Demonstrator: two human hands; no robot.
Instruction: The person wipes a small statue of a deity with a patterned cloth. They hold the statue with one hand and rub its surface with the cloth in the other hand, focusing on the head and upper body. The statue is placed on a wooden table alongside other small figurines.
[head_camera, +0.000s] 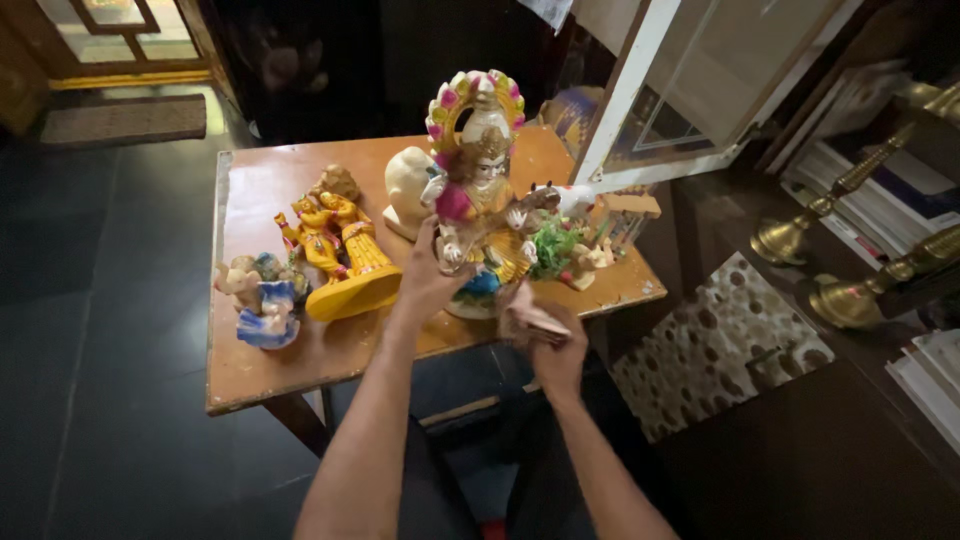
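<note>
**Head camera: two hands at a painted idol on a wooden table**

Head view, looking down. The left hand (428, 278) is clamped on the side of a tall seated idol (480, 190) with a pink and yellow halo, standing near the front edge of the wooden table (260, 360). The right hand (555, 345) is closed on a crumpled cloth (525, 318) at the idol's base. A yellow figurine pair (345, 250) stands just to the left.

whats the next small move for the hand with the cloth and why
Probably bring the right hand with its crumpled cloth up to the tall seated figurine: the left hand already grips the figurine's side, and the cloth sits just beside its base, not clearly touching.
</note>
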